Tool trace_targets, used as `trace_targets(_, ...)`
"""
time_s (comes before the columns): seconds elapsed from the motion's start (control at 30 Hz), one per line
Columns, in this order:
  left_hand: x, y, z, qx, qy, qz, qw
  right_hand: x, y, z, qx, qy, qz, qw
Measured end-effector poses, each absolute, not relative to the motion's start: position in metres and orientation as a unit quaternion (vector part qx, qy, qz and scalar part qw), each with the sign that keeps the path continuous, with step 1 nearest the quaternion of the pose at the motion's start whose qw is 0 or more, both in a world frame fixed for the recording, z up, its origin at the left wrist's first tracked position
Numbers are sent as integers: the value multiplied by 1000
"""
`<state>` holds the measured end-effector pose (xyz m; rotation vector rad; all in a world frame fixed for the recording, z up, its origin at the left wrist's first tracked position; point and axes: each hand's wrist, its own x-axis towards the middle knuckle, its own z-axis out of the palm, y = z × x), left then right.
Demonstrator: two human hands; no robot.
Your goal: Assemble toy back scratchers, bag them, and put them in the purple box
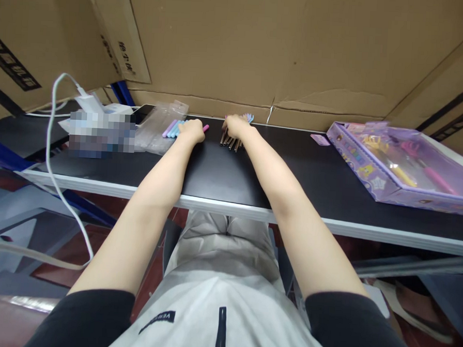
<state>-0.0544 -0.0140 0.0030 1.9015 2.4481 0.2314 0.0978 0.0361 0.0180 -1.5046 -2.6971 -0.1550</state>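
Observation:
My left hand (193, 131) is closed over a row of pastel pen-like barrels (174, 128). Purple and light blue ones stick out to its left, and a pink end (206, 127) shows on its right. My right hand (236, 126) is closed around a bundle of thin dark pen-like sticks (230, 141) with shiny metallic ends facing me. Some light blue and purple pieces (250, 117) show just beyond that hand. Both hands rest near the back of the black table, and their fingertips are largely hidden.
Clear plastic bags (158, 131) lie left of my left hand, close to a phone (144, 112) and a white charger (90, 103) with a looping cable. On the right is a purple toy-pen box (394, 187) beside a small purple card (319, 140). Cardboard walls (238, 49) stand behind the table.

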Motion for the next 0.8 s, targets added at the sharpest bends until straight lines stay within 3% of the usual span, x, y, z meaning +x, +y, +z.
trace_targets(0.37,-52,-19,6,624,779,49,19,73,46,-4,-421,-896,-140,-2)
trace_targets(0.8,-59,0,-8,660,748,64,23,84,39,-4,-359,-923,-142,13)
